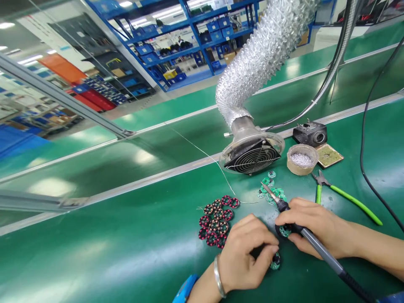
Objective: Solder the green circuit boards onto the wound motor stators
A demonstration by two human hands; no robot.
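My right hand (318, 227) grips a soldering iron (311, 240), its metal tip pointing up and left over a pile of small green circuit boards (277, 195). Beneath its fingers lies a round green board with a black part (285, 230); whether the hand also holds it I cannot tell. Thumb and forefinger of my left hand (246, 254) are pinched together at the edge of another small round circuit board (275, 261), which they partly cover. To the left of this hand sits a cluster of red-and-black and copper-coloured wound rings (217, 221).
A fume extractor (255, 158) on a silver duct (252, 63) hangs over the bench. Behind my right hand are a tub of metal shavings (301, 160), a sponge tray (329, 155), a black holder (311, 134) and green-handled cutters (347, 198). Thin solder wire (225, 179) arcs down nearby.
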